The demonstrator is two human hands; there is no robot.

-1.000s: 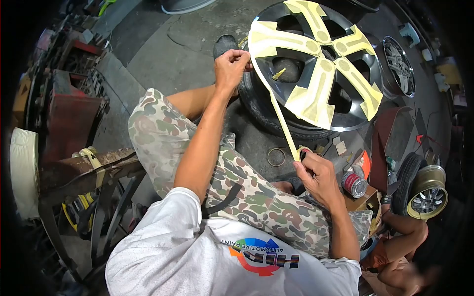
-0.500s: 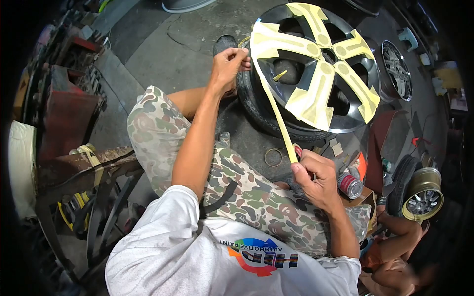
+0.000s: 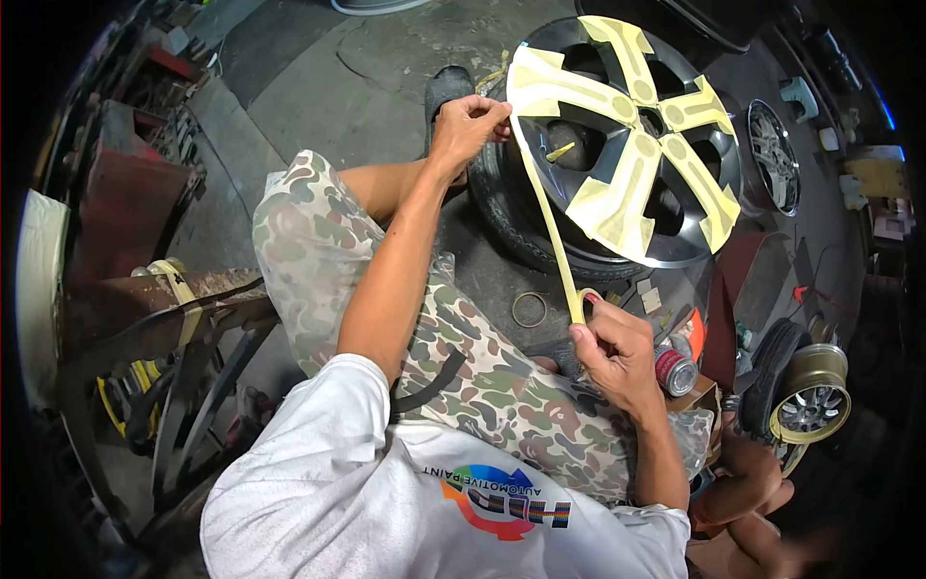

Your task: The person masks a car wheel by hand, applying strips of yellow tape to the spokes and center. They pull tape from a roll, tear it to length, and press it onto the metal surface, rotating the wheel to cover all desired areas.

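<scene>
A dark alloy wheel rim (image 3: pixel 569 63) with a tyre (image 3: pixel 497 207) lies in front of me, its spokes covered with pale yellow masking paper (image 3: pixel 617 198). My left hand (image 3: pixel 467 133) is closed in a pinch at the rim's left edge, on the upper end of a strip of yellow masking tape (image 3: pixel 547 217). That strip runs taut down to my right hand (image 3: pixel 617 349), whose fingers are wrapped around the tape roll (image 3: pixel 588 297). Most of the roll is hidden by the fingers. Between two spokes sits a small yellow scrap (image 3: pixel 559 151).
A loose brown ring (image 3: pixel 530 310) lies on the floor below the tyre. Close to my right hand stands a red-and-silver can (image 3: pixel 676 372). More wheels, one chrome (image 3: pixel 772 159) and one gold (image 3: pixel 811 394), stand at right. Another person's bare limbs (image 3: pixel 748 482) show at lower right.
The view has shifted slightly, moving the wheel a little right in the picture. My left fingers are now nearer the rim edge. More of the tape roll shows above my right hand.
</scene>
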